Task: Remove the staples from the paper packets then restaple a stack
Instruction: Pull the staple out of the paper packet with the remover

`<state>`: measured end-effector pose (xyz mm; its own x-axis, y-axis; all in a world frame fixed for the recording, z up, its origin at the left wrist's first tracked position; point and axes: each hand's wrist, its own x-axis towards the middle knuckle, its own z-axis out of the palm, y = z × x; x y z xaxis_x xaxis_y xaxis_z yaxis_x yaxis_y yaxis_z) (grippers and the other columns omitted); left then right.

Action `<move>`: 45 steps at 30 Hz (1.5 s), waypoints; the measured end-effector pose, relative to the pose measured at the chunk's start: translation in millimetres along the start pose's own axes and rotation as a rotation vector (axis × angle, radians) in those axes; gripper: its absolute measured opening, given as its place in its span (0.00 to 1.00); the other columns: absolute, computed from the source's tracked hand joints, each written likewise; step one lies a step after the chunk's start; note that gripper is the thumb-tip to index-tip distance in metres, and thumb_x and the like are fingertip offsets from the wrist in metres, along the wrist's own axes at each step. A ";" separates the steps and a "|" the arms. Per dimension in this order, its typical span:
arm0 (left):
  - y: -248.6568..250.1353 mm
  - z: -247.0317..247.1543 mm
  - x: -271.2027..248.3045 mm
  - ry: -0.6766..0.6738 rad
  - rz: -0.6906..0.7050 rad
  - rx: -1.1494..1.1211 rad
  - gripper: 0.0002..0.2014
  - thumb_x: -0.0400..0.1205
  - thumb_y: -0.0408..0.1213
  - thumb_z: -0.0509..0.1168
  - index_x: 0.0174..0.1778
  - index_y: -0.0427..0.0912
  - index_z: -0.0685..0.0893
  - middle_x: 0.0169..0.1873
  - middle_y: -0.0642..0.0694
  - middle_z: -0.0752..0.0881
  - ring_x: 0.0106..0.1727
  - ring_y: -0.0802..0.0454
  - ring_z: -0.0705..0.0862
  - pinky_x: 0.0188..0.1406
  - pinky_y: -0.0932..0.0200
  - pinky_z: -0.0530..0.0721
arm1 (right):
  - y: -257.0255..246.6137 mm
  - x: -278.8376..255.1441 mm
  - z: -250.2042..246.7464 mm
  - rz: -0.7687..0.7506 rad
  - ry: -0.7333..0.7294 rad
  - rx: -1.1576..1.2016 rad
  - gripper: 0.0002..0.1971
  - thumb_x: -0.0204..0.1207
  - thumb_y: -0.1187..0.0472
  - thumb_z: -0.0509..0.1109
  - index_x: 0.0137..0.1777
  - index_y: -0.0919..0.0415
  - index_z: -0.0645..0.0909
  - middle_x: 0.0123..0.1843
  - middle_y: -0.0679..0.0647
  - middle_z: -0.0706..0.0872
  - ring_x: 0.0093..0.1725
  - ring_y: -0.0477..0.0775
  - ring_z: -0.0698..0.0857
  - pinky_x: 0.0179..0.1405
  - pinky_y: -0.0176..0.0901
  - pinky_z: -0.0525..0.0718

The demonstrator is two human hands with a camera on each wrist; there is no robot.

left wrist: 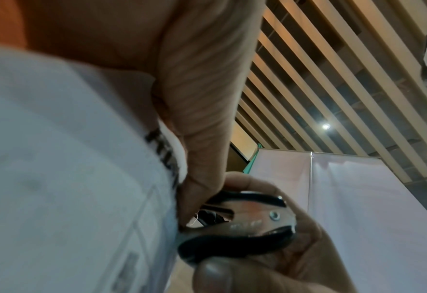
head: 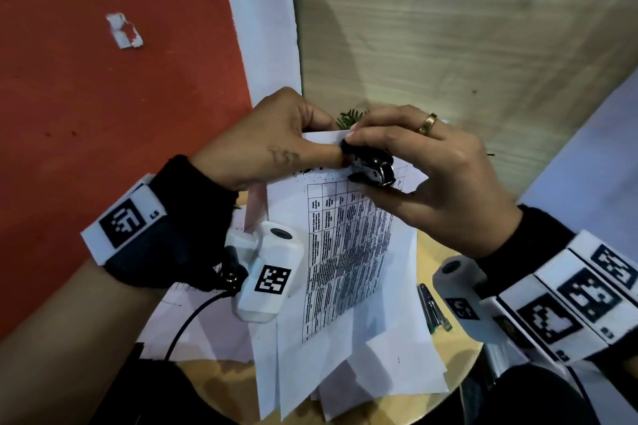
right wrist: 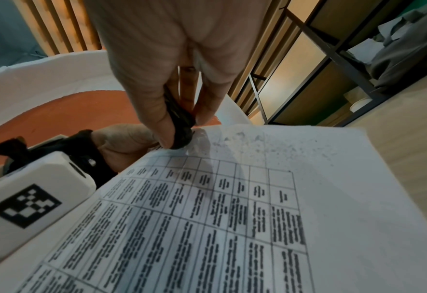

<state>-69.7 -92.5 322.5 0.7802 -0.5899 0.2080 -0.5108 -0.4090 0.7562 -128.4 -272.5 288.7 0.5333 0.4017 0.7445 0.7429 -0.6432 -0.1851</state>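
A paper packet [head: 348, 252] printed with a table hangs in the air over the round table, held by its top corner. My left hand [head: 276, 141] pinches that corner between thumb and fingers. My right hand [head: 424, 166] grips a black and metal staple remover [head: 371, 166], its claws at the same corner beside my left thumb. In the left wrist view the staple remover [left wrist: 242, 220] has its claws against the paper packet [left wrist: 69, 178], with a thin bent staple [left wrist: 194, 219] showing between them. In the right wrist view the staple remover [right wrist: 179, 123] meets the paper packet [right wrist: 232, 218] at its top edge.
Loose white sheets [head: 207, 321] lie on the round wooden table [head: 459, 386] under the packet. A stapler [head: 433, 310] lies on the table at the right. Red floor [head: 103, 114] is at the left, a pale wood panel [head: 448, 28] behind. A green plant sprig [head: 348, 115] shows behind the hands.
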 end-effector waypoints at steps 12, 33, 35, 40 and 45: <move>-1.9 -1.2 -3.2 -0.035 -0.025 -0.099 0.17 0.65 0.38 0.75 0.41 0.27 0.88 0.41 0.22 0.84 0.35 0.50 0.77 0.35 0.57 0.72 | 3.6 1.0 5.1 -0.017 0.042 -0.059 0.16 0.64 0.72 0.78 0.53 0.69 0.86 0.52 0.60 0.87 0.52 0.56 0.84 0.53 0.46 0.81; -5.8 1.1 -8.8 0.000 -0.091 -0.295 0.14 0.66 0.38 0.72 0.40 0.29 0.86 0.33 0.40 0.85 0.31 0.56 0.81 0.29 0.69 0.77 | 0.1 -1.7 4.9 0.323 0.061 0.370 0.21 0.64 0.63 0.78 0.57 0.56 0.81 0.54 0.48 0.80 0.55 0.46 0.82 0.42 0.40 0.88; -5.3 1.9 -9.1 0.011 -0.097 -0.294 0.12 0.66 0.36 0.72 0.38 0.29 0.85 0.30 0.42 0.85 0.29 0.57 0.81 0.27 0.70 0.77 | -1.9 -2.0 5.4 0.397 0.106 0.505 0.18 0.64 0.61 0.76 0.54 0.52 0.78 0.53 0.55 0.80 0.50 0.49 0.82 0.38 0.37 0.83; -4.3 3.5 -10.1 0.046 -0.106 -0.257 0.02 0.74 0.26 0.70 0.35 0.33 0.86 0.30 0.39 0.84 0.26 0.57 0.79 0.25 0.70 0.76 | -12.7 2.2 8.2 0.612 0.242 0.917 0.11 0.62 0.70 0.60 0.45 0.59 0.74 0.39 0.48 0.83 0.35 0.45 0.80 0.25 0.36 0.79; -5.2 5.1 -10.9 0.085 -0.062 -0.209 0.05 0.73 0.30 0.74 0.35 0.32 0.85 0.31 0.36 0.82 0.29 0.53 0.77 0.25 0.65 0.72 | -11.4 7.7 17.9 0.835 0.194 0.789 0.05 0.65 0.59 0.61 0.31 0.58 0.75 0.27 0.50 0.78 0.28 0.45 0.75 0.19 0.32 0.67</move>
<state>-77.4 -87.5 313.1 0.8400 -0.5035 0.2021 -0.3819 -0.2840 0.8795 -125.6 -250.4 285.1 0.9554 -0.1057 0.2756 0.2718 -0.0495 -0.9611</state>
